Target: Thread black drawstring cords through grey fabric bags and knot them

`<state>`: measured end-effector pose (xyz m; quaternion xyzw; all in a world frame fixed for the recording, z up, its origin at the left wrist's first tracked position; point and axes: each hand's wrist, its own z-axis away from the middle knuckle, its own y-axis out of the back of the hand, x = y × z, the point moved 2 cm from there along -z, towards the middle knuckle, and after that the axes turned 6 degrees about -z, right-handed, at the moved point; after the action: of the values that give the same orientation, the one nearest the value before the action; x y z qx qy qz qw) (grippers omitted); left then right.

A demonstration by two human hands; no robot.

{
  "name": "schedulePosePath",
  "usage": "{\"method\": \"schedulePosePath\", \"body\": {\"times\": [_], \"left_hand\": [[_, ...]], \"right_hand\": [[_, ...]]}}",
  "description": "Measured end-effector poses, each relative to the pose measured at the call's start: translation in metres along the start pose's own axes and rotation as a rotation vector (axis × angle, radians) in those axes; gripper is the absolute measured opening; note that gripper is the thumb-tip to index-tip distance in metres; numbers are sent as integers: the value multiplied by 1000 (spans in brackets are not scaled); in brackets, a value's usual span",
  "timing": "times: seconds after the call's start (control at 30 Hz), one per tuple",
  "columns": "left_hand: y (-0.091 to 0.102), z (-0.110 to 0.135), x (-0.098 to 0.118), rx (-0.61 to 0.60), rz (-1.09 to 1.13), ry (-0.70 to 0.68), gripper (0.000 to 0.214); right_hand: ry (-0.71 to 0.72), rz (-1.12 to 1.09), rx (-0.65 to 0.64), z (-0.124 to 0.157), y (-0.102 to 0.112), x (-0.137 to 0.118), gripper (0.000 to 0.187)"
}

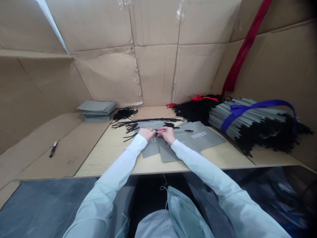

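Observation:
Both my hands rest on a grey bag (pixel 158 150) printed with white letters, lying flat on the wooden tabletop (pixel 111 155). My left hand (pixel 147 133) and my right hand (pixel 166 134) are close together at the bag's top edge, fingers curled in a pinch around a thin black cord (pixel 157 131). More grey bags (pixel 198 135) marked INTEX fan out to the right under my right wrist. Loose black cords (pixel 128 126) lie just beyond my hands.
A small stack of grey bags (pixel 97 110) sits at the back left. At the right lies a large bundle of bags (pixel 250 120) with black cords, tied by a blue ribbon. A black marker (pixel 52 149) lies on the left. Cardboard walls surround the table.

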<state>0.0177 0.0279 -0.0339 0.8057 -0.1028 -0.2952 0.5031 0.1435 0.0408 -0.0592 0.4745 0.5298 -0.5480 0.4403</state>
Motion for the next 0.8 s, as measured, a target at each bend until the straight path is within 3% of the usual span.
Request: {"method": "schedulePosePath", "body": {"times": [0.2, 0.33, 0.43, 0.6, 0.7, 0.8], "left_hand": [[-7, -2, -2, 34, 46, -134, 30], [-10, -2, 2, 19, 148, -107, 30], [-12, -5, 3, -18, 377, 122, 27], [-17, -14, 0, -257, 1235, 584, 21], [-14, -15, -3, -366, 1648, 688, 18], [-13, -12, -3, -361, 1854, 790, 18]], "right_hand": [[46, 143, 42, -12, 5, 6, 12], [105, 196, 34, -18, 8, 8, 15], [128, 210, 24, -21, 10, 9, 15], [91, 209, -23, -26, 9, 10, 11], [129, 252, -10, -26, 8, 9, 12], [165, 289, -9, -23, 7, 6, 15]]}}
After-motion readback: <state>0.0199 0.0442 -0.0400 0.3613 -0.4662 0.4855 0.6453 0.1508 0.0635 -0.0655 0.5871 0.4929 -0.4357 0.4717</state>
